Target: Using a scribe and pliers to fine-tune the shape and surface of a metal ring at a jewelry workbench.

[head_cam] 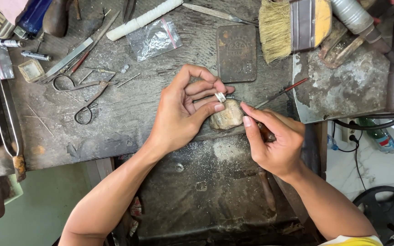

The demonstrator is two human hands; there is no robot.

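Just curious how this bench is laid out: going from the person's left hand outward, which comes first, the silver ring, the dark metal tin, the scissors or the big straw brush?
From the left hand:
1. Silver ring, held at its fingertips.
2. Dark metal tin, just above the hand.
3. Scissors, out to the left on the bench.
4. Straw brush, at the top right.

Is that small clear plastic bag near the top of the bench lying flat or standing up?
Lying flat. The plastic bag rests crumpled on the workbench beside the white rod, its red-striped seal edge facing right. Whether it's sealed, I cannot tell.
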